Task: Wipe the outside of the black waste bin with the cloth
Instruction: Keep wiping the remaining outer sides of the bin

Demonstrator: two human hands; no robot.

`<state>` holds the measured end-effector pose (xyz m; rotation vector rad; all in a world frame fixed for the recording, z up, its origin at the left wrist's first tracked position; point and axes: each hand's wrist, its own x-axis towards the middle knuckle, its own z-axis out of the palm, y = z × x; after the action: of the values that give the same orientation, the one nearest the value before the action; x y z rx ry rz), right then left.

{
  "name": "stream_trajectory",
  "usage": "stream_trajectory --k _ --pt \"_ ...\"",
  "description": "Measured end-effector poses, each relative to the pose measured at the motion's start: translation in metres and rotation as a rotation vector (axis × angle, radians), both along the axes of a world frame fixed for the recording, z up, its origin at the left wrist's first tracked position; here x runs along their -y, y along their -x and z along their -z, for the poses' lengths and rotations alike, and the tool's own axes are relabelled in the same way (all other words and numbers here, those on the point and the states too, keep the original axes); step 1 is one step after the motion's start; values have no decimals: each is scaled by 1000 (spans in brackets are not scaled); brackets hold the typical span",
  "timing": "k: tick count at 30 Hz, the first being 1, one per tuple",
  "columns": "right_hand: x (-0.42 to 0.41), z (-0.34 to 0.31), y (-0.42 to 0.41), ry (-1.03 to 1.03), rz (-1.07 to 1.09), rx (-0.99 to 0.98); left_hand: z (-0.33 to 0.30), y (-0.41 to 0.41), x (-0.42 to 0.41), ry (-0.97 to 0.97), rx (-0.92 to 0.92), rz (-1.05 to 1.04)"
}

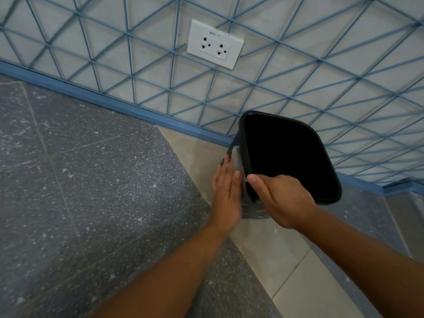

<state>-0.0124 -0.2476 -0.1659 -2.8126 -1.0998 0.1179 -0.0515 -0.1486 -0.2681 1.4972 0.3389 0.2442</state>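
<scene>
The black waste bin (289,154) stands on the floor close to the wall, its open mouth facing up at me. My right hand (281,200) grips the near rim, thumb inside the edge. My left hand (227,193) lies flat against the bin's left outer side, pressing a pale grey cloth (237,160) onto it. Only the cloth's upper part shows beyond my fingertips; the rest is hidden under the palm. The bin's lower body is mostly hidden by my hands.
A wall with a blue triangle pattern (298,72) runs behind the bin, with a blue skirting strip (114,104) at its foot. A white double socket (215,44) sits on the wall above left. Dark speckled floor tiles (91,191) lie left, beige tiles (275,253) under the bin.
</scene>
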Motion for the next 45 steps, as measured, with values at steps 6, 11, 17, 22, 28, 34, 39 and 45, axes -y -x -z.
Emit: stream_trajectory --k 6,11,17,22,28,34,39,45 --pt "1 0 0 32 -32 -13 -4 -6 10 47 43 -62" --pt "-4 -3 -3 60 -35 -14 3 -18 5 116 -56 -78" --pt "-6 -4 -3 93 -28 -16 10 -25 1 118 -109 -47" --pt "-7 -3 -5 143 -34 -10 -1 -22 12 243 16 -139" --pt "-9 -4 -7 148 -41 -1 -3 -29 3 240 -50 -135" --pt "-8 -4 -10 155 -53 -19 -2 -21 -5 152 -6 -91" --pt "-9 -4 -11 153 -60 -28 -4 -23 -2 178 49 -108" --pt "-9 -3 -11 138 -62 -18 -3 -30 -9 154 16 -128"
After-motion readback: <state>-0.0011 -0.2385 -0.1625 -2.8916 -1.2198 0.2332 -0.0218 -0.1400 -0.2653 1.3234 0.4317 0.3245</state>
